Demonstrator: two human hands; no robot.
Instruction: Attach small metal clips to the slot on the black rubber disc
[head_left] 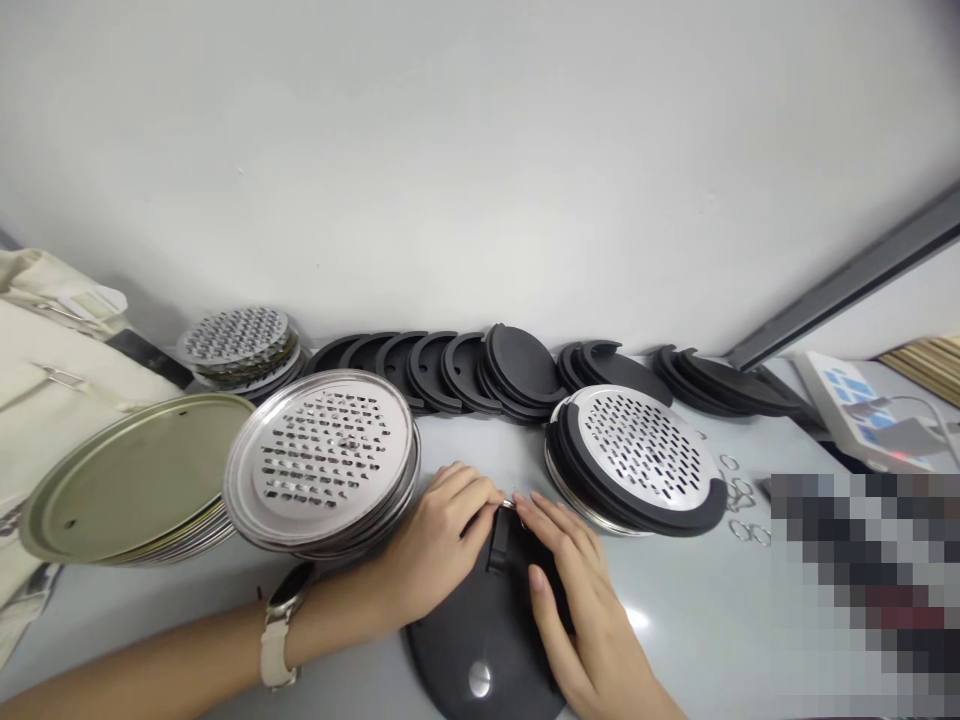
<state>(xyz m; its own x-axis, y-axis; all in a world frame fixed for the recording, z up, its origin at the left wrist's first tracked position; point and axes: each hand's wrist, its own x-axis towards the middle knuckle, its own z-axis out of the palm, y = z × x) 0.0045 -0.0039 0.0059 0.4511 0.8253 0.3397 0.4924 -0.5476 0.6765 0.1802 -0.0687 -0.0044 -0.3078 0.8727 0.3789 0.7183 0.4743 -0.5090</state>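
A black round disc lies on the table in front of me, with a raised black tab near its far edge and a shiny round spot near its near side. My left hand is closed, its thumb and fingers pinching a small metal ring at the tab end. Stretched over the disc's right side, my right hand has its fingertips by the ring and its thumb apart. A stack topped by a silver grater plate stands left of my hands. Right of them sits another grater plate in a black rim.
Olive-green round trays are stacked at left. Grater discs and black round covers line the wall. Loose metal rings lie at right, near a white device with a cable. A cream fabric bag stands at far left.
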